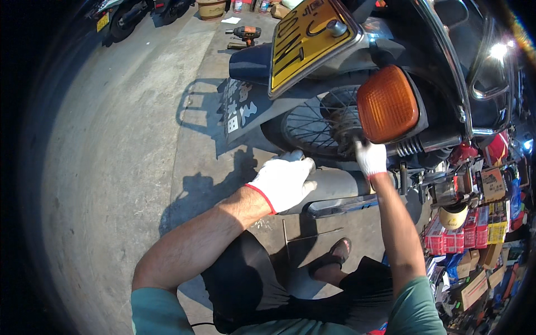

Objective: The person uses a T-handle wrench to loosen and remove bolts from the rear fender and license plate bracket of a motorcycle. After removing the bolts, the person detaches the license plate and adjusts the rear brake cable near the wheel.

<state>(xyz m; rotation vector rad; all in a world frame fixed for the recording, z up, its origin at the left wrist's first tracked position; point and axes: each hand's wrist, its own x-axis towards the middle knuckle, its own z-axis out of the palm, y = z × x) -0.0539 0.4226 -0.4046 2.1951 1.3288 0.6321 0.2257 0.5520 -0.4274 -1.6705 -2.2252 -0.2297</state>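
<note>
My left hand, in a white work glove with a red cuff, curls over the rear end of a grey exhaust muffler, close beside the tyre. Its fingertips are bent and partly out of sight. My right hand, gloved the same way, reaches in below an orange turn signal, close to the hub of the spoked rear wheel. Those fingers are bent together at the axle area; what they grip is too small to make out. Above hangs a yellow number plate.
On the concrete floor lies a black and orange power tool. A thin T-shaped metal rod lies near my sandalled foot. Boxes and parts crowd the right side. Other motorcycles stand at far left, near a brown pot.
</note>
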